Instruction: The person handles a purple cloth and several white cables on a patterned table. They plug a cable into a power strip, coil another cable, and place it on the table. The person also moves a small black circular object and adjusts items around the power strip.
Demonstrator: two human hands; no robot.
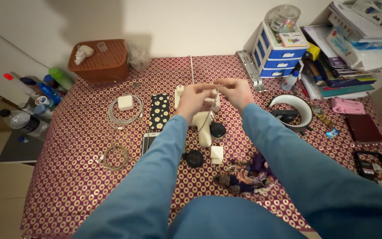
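I am looking down at a table (67, 177) covered in a maroon cloth patterned with small gold rings. Both my arms, in blue sleeves, reach forward over it. My left hand (194, 99) and my right hand (234, 91) are raised close together above the middle of the table, each pinching a thin white cable (207, 116) between fingertips. The cable stretches between the two hands and hangs down in a slack line below my left hand.

Right under my hands lies a cream-coloured device (204, 128); its exact kind I cannot tell. Just beside it sits a small round black object (218, 130), and nearer me a white square charger plug (216, 154) and a round black disc (194, 158). To the left are a black phone case with daisies (159, 110), a coiled white cable with its adapter (125, 108), and a second smaller coil (115, 156). A brown plastic basket (99, 61) stands at the far left, and blue-and-white mini drawers (276, 55) at the far right, beside stacked books (345, 75).
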